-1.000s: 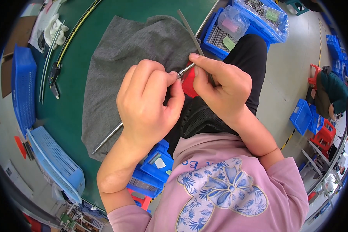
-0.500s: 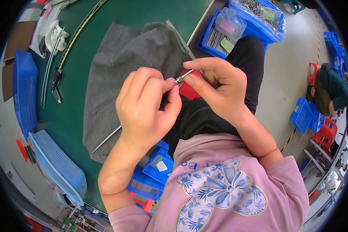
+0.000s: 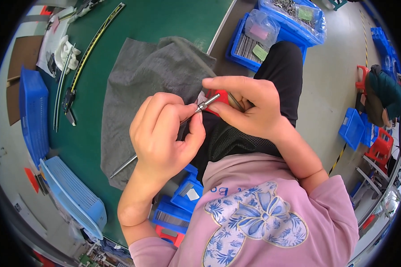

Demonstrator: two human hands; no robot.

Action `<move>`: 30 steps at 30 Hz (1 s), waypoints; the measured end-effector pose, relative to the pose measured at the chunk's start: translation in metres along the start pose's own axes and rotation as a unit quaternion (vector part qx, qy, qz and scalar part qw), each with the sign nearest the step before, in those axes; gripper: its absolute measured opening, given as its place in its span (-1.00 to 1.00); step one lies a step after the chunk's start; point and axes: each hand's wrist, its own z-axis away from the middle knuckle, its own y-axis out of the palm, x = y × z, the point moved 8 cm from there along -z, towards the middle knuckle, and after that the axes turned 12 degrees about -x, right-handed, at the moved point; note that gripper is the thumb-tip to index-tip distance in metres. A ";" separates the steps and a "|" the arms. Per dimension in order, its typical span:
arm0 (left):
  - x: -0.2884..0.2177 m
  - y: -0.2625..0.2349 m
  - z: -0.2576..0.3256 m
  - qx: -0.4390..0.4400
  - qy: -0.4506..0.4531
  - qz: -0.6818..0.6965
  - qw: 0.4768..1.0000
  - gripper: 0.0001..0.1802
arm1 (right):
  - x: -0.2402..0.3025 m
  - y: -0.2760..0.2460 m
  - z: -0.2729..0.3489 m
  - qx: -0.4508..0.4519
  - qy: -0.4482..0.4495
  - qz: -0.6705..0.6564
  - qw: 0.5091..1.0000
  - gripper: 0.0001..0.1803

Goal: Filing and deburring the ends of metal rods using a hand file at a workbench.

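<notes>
My left hand point(image 3: 158, 131) pinches a thin metal rod point(image 3: 124, 166) between thumb and forefinger. The rod slants up to the right, with its stepped, shiny end point(image 3: 208, 103) showing beyond the fingertips. Facing that end is my right hand point(image 3: 256, 104), its thumb and forefinger spread around the tip. Its other fingers curl inward, and a narrow greyish piece shows by them, too hidden to name. Beneath the rod's lower end lies a grey cloth point(image 3: 142, 73) on the green table point(image 3: 182, 15). Something red point(image 3: 222, 100) shows behind the hands.
A caliper-like tool point(image 3: 68, 100), a curved yellow-black strip point(image 3: 95, 42), and thin rods point(image 3: 61, 91) lie on the table's left. Blue baskets point(image 3: 73, 191) stand along that edge. Bins of metal parts point(image 3: 247, 46) are beyond my knee. A person point(image 3: 383, 95) sits far right.
My right thumb and forefinger have parted from around the rod's end. Both hands sit slightly lower in view, and the table and cloth have shifted with the head's movement.
</notes>
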 end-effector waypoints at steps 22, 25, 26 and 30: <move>0.001 -0.001 0.001 0.038 -0.033 0.035 0.998 -0.80 | -0.012 -0.023 -0.009 0.004 0.087 -0.109 0.990 -0.92; 0.002 -0.006 0.000 -0.005 -0.023 0.012 1.000 -0.78 | -0.021 -0.037 -0.010 -0.050 0.065 0.011 0.997 -0.90; 0.004 -0.006 0.000 -0.007 -0.024 0.010 1.000 -0.78 | -0.024 -0.040 -0.009 -0.063 0.082 0.028 0.994 -0.89; 0.015 -0.007 -0.001 -0.035 -0.053 -0.036 0.997 -0.79 | -0.003 -0.030 -0.008 -0.040 0.044 0.018 0.998 -0.94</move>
